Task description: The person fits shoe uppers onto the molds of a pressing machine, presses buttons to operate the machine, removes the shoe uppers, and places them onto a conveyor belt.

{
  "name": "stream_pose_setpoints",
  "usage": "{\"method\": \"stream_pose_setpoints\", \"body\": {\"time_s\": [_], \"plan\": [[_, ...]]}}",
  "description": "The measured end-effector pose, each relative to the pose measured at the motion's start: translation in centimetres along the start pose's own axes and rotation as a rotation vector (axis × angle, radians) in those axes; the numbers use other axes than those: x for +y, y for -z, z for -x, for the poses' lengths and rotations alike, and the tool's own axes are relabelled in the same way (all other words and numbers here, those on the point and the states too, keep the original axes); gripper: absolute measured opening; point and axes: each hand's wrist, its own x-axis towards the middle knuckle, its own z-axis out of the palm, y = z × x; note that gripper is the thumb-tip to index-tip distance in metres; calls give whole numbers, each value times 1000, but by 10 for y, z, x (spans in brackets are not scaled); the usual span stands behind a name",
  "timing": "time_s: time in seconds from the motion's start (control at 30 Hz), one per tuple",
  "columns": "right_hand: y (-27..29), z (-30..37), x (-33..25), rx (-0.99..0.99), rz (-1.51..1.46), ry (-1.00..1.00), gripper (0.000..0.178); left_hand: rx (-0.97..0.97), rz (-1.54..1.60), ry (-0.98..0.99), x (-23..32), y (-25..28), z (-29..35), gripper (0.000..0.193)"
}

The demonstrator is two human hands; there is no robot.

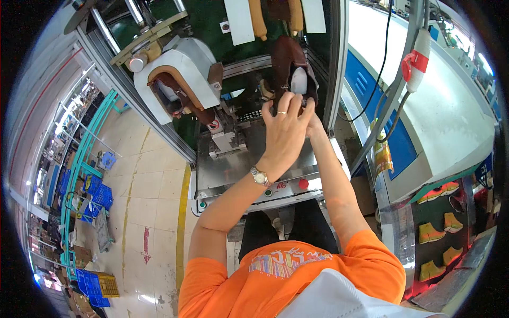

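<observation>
A brown shoe upper (287,53) sits toe-away on the right-hand station of a machine, with a whitish form (299,81) showing in its opening. My left hand (285,127), with a ring and a wristwatch, has its fingers bent over the near edge of the upper and grips it there. My right hand (314,124) is close beside and partly beneath the left one, against the same near end; its fingers are mostly hidden. At the left-hand station, a second brown upper (185,103) is enclosed by a white, tan-edged U-shaped clamp (197,59).
A metal machine bed (254,153) with a red button (303,184) and green buttons lies before me. Metal posts flank the stations. At right, a white-and-blue machine (403,127) stands above a conveyor carrying yellow-orange shoe parts (430,233). Blue crates (101,196) stand on the floor at left.
</observation>
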Motion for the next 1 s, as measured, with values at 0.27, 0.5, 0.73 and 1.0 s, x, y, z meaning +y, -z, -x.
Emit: {"method": "stream_pose_setpoints", "body": {"time_s": [0.27, 0.5, 0.73, 1.0], "plan": [[4, -11, 38, -123, 764, 666, 30, -46, -29, 43, 1, -6, 12, 50], [15, -23, 27, -50, 686, 474, 28, -60, -18, 76, -1, -12, 17, 55], [39, -47, 22, 21, 391, 264, 27, -93, 17, 101, 0, -13, 18, 57], [29, -29, 10, 98, 71, 72, 30, -119, -28, 84, 8, -17, 27, 57]]}}
